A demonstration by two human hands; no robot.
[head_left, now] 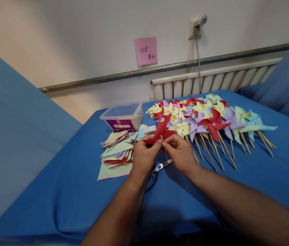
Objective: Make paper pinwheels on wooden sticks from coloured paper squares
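My left hand (143, 156) and my right hand (181, 152) are together above the blue table (65, 191). Between their fingertips they pinch a red paper pinwheel (160, 132) and a thin wooden stick (164, 147) that runs down from it. A pair of scissors (157, 171) lies on the cloth just under my hands. Left of my left hand sits a loose stack of coloured paper squares (117, 152).
Several finished pinwheels on sticks (208, 119) lie in rows across the back right. A clear plastic box (123, 117) stands behind the paper stack. A radiator (211, 80), a pink note (146, 50) and a wall socket (197, 26) are behind.
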